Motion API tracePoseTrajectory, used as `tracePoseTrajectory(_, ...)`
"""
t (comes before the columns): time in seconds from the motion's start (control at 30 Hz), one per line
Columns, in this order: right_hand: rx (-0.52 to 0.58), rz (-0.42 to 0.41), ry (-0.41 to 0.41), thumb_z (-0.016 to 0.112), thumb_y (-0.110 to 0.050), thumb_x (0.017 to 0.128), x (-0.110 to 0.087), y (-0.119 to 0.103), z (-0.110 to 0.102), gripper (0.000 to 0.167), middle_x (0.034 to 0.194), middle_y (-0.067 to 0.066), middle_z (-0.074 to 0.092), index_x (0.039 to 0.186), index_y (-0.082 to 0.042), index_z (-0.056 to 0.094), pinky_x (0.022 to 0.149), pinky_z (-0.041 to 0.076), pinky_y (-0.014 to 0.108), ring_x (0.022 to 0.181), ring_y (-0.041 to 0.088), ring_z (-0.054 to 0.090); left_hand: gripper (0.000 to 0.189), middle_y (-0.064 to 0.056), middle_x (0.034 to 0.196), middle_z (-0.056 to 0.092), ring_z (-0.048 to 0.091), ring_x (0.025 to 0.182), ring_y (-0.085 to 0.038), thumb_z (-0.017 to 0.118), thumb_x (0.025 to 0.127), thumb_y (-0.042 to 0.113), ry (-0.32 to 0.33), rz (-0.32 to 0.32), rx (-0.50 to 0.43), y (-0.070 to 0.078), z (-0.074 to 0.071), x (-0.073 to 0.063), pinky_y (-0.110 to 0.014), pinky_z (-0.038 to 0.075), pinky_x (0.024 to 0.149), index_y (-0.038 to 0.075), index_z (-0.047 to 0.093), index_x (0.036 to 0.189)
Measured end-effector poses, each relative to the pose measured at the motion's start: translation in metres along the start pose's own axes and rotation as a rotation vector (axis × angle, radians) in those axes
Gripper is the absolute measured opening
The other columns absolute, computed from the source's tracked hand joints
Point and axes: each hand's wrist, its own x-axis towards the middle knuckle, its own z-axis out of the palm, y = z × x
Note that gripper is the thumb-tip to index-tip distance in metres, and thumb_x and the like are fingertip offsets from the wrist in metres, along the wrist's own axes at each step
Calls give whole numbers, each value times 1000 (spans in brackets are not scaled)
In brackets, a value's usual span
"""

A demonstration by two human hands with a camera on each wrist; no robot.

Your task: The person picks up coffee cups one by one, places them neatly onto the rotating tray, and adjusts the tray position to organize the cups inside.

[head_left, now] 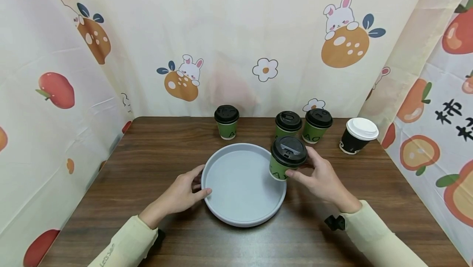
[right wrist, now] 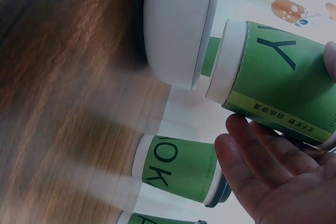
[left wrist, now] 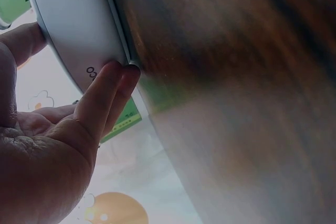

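A round grey plate lies on the wooden table. My left hand grips its left edge, thumb over the rim and fingers against the outer side; the left wrist view shows the fingers on the plate's side wall. In my right hand is a green paper cup with a black lid, held upright over the plate's right edge. The right wrist view shows the cup held just past the plate's rim, its base free of the table.
Along the back stand a green cup at the left and two more green cups, all with black lids. A black cup with a white lid is at the right. Printed cloth hangs behind the table.
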Motion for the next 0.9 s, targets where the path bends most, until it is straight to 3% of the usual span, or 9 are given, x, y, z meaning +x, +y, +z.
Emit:
tracePoseTrajectory(0.23,9,-23,-5,86,-21,86,0,-1,4,66,120,0,71,142,-16,53,86,59,43,103,11,68,74,-19,129,64,68,114,-27,77,95,22,-10,14,-12,-1,0,0,-30,59,88,-2,39,153)
tracePoseTrajectory(0.43,3,-15,-21,86,-23,86,-1,-5,5,66,121,-1,70,143,-16,53,87,59,37,104,14,67,73,-19,128,64,68,113,-26,77,94,21,-11,25,-8,-1,0,0,-30,59,88,-3,40,153)
tracePoseTrajectory(0.7,15,-26,-38,87,-24,85,-2,-7,8,66,121,-3,70,142,-19,53,87,59,39,103,13,67,73,-19,129,64,68,114,-27,77,95,21,-12,23,-7,-1,0,0,-30,58,89,-4,40,153)
tracePoseTrajectory(0.9,36,-38,-51,87,-23,84,-3,-9,11,66,121,-3,71,141,-19,54,86,59,46,102,14,68,73,-19,128,64,68,114,-27,77,94,21,-9,25,-11,0,-1,0,-30,58,89,-4,40,152)
